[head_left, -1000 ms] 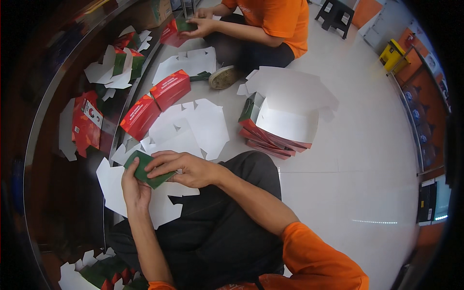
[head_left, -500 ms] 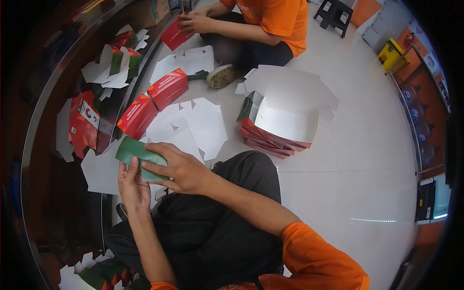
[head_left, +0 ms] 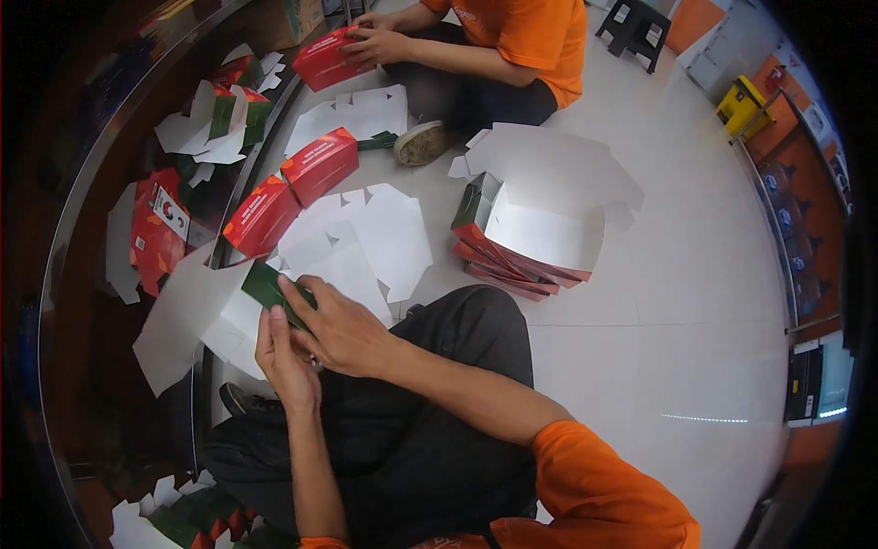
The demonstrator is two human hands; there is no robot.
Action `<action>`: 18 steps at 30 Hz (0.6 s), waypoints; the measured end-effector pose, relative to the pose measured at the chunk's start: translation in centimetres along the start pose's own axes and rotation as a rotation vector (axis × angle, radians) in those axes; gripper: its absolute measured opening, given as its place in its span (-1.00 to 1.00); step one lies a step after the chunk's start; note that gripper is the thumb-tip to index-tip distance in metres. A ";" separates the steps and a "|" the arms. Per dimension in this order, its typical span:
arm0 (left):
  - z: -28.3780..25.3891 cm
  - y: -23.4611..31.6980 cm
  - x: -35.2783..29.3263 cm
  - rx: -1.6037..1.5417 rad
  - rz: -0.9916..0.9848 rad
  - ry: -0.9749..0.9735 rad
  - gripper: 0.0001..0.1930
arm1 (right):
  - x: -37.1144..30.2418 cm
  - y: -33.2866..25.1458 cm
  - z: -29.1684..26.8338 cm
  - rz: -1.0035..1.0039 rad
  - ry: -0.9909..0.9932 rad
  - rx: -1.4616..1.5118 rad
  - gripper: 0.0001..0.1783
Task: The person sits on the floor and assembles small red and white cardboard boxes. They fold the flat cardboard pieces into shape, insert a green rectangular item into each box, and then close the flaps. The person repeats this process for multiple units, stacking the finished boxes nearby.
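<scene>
A partly folded carton box (head_left: 240,329) is between my hands, above my crossed legs. Its white inside faces left with a broad flap spread out, and its green side panel (head_left: 263,285) lies under my fingers. My left hand (head_left: 291,364) closes on the lower edge of that panel. From the right, my right hand (head_left: 343,329) grips the same panel, thumb and fingers over its edge. Just beyond are two red folded boxes (head_left: 318,166) end to end. Flat white carton sheets (head_left: 393,242) lie beside them on the floor.
Stacked open boxes (head_left: 549,224), white inside, stand to the right. Ahead, a co-worker's hands (head_left: 377,44) hold a red box (head_left: 322,62). Red and green cartons (head_left: 163,229) lie on the left shelf; more green ones (head_left: 197,512) sit at lower left. A black stool (head_left: 633,32) stands far off.
The carton in my hands has turned, so its white inside and flap now show on the left. My left hand has shifted right. The co-worker's red box has tilted to a more level position.
</scene>
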State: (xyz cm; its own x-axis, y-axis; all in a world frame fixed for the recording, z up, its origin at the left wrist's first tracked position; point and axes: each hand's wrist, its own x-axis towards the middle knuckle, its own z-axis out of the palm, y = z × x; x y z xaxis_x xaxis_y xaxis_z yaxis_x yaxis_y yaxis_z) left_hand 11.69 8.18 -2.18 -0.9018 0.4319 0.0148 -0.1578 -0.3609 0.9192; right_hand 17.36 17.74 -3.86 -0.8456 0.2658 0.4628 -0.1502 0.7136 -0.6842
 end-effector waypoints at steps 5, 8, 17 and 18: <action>-3.4 1.1 1.2 0.823 0.251 -0.100 -0.64 | -0.5 2.5 0.0 -0.048 -0.235 0.267 -0.30; -5.4 1.4 1.4 1.171 0.378 -0.075 -0.69 | 0.7 2.6 -1.1 0.162 -0.410 0.401 -0.51; -6.5 1.5 0.1 1.266 0.453 -0.329 -0.66 | 1.7 2.0 -1.5 0.273 -0.375 0.324 -0.45; -6.7 1.6 0.0 1.262 0.489 -0.341 -0.66 | 1.9 1.9 -1.4 0.286 -0.439 0.308 -0.43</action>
State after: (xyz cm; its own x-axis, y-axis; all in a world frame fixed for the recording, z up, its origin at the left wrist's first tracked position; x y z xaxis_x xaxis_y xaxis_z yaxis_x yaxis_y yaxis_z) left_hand 8.72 2.08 -3.38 -0.5897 0.7233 0.3593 0.7700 0.3693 0.5203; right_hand 16.20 20.48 -3.48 -0.9967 0.0804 0.0053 0.0286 0.4151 -0.9093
